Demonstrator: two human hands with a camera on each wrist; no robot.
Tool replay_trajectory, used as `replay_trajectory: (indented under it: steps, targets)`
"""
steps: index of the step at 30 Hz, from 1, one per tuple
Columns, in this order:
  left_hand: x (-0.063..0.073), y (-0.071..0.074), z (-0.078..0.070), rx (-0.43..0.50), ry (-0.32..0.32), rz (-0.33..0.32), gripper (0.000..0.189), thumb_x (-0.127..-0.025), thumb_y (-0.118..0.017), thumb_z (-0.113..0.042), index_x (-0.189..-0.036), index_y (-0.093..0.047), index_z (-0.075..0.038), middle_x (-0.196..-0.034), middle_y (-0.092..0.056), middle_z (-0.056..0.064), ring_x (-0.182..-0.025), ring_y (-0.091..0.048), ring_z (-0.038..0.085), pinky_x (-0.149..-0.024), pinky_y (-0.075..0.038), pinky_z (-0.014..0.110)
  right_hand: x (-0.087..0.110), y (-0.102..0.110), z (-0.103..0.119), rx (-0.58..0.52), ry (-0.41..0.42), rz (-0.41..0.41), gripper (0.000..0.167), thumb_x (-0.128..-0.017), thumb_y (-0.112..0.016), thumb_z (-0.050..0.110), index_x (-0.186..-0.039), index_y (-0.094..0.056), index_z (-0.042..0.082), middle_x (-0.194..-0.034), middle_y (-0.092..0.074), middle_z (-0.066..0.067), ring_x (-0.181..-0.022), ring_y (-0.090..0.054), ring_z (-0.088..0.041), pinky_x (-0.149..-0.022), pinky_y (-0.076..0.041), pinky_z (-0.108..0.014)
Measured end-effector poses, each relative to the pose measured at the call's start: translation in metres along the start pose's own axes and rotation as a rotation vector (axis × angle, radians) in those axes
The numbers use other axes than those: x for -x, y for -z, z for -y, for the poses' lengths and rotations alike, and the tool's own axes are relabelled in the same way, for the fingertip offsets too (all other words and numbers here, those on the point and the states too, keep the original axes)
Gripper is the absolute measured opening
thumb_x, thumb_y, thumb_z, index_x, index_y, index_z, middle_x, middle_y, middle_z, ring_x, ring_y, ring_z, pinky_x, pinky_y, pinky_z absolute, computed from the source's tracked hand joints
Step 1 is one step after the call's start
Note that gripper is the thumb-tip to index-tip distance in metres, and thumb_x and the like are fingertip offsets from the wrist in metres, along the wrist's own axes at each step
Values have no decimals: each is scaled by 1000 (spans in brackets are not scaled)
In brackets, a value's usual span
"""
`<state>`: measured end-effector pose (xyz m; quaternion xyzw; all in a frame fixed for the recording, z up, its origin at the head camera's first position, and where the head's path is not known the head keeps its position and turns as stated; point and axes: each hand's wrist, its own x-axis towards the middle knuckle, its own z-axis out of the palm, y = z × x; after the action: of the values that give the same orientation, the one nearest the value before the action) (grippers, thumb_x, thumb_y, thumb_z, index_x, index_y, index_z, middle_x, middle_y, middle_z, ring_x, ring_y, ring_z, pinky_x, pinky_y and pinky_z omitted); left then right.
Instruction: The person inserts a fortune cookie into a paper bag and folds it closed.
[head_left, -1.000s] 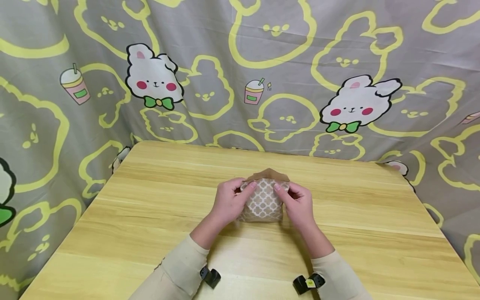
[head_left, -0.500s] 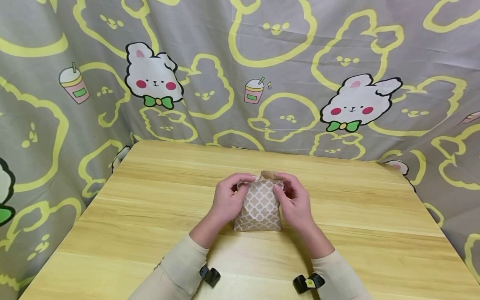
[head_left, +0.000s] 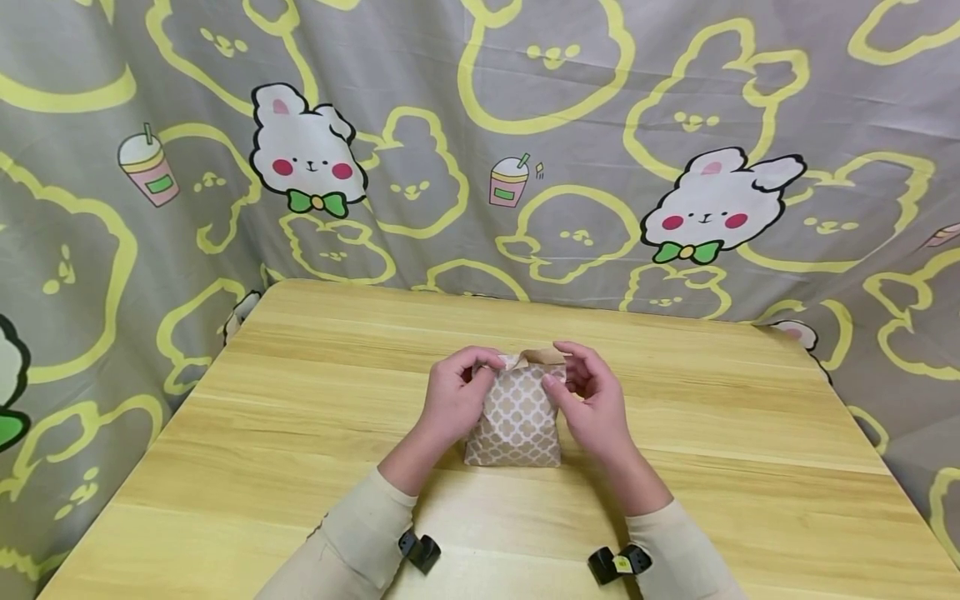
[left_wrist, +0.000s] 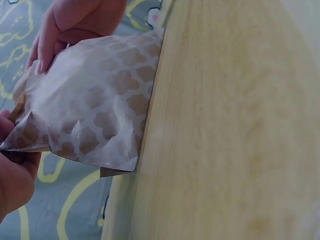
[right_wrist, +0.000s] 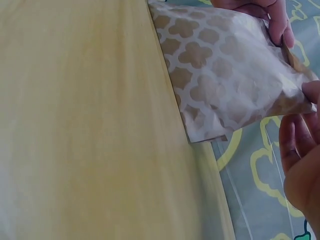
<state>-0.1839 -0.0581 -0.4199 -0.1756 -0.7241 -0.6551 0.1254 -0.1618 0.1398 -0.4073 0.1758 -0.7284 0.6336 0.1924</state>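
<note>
A small brown paper bag [head_left: 521,412] with a white lattice print stands on the table, its mouth at the top. My left hand [head_left: 457,396] pinches the bag's upper left corner between thumb and fingers. At the upper right edge, my right hand [head_left: 596,404] has its thumb on the front and its fingers behind. Between the hands, the brown inner side of the mouth [head_left: 543,357] shows, uneven and partly spread. In the left wrist view the bag [left_wrist: 95,105] looks puffed and creased. Whatever lies inside is hidden.
The wooden table [head_left: 300,400] spreads out on all sides of the bag. Behind it hangs a grey curtain [head_left: 450,75] with yellow outlines and white rabbits. Each forearm wears a black wrist camera, the left one [head_left: 420,552] and the right one [head_left: 618,565].
The bag has come down, its base shifting nearer to me and showing more of the front. Its peaked brown top edge has dropped and bent. My right index finger has lifted away from the mouth.
</note>
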Motion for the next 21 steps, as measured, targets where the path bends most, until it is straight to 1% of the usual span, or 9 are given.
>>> replay_trajectory:
  steps: [2, 5, 8, 13, 17, 19, 21]
  targets:
    - [0, 0, 0, -1, -5, 1, 20, -94, -57, 6, -89, -73, -5, -103, -71, 3, -69, -55, 16, -60, -44, 25, 0, 0, 0, -15, -14, 0, 32, -83, -68, -18, -115, -62, -12, -84, -61, -23, -72, -56, -17, -63, -47, -23]
    - [0, 0, -1, -6, -8, 0, 20, -93, -57, 6, -89, -73, -5, -103, -71, 4, -67, -54, 16, -59, -43, 25, 1, 1, 0, -20, -5, -5, 25, -83, -68, -19, -107, -64, -13, -79, -59, -23, -66, -53, -17, -58, -45, -22]
    - [0, 0, -1, -4, -3, -5, 21, -93, -56, 6, -89, -73, -5, -103, -71, 4, -67, -54, 16, -59, -43, 25, 1, 0, 1, -24, 11, -13, 24, -83, -67, -20, -106, -64, -14, -78, -58, -23, -64, -51, -16, -56, -44, -21]
    - [0, -1, -1, 0, 2, -11, 23, -91, -55, 9, -88, -74, -5, -102, -71, 4, -65, -53, 15, -57, -41, 24, 0, -1, 3, -28, 12, -54, 18, -85, -66, -18, -102, -64, -14, -74, -59, -16, -62, -51, -12, -54, -42, -19]
    - [0, -2, -1, -4, 1, -14, 24, -91, -56, 10, -88, -74, -6, -102, -71, 4, -60, -46, 15, -55, -38, 24, -2, 0, -12, -70, 57, -97, 15, -83, -64, -22, -96, -66, -15, -77, -64, -16, -62, -51, -10, -54, -42, -19]
    - [1, -2, -1, -6, 3, -17, 24, -91, -57, 10, -88, -75, -6, -101, -71, 4, -59, -44, 15, -55, -37, 24, -2, 1, -21, -106, 84, -101, 16, -83, -64, -23, -95, -67, -14, -81, -67, -16, -63, -52, -10, -55, -42, -18]
    - [0, -2, -1, -6, 7, -18, 24, -91, -57, 10, -88, -75, -6, -101, -72, 4, -60, -45, 14, -55, -37, 24, -3, 2, -28, -137, 95, -97, 16, -83, -65, -22, -95, -69, -13, -84, -70, -13, -64, -54, -11, -56, -43, -19]
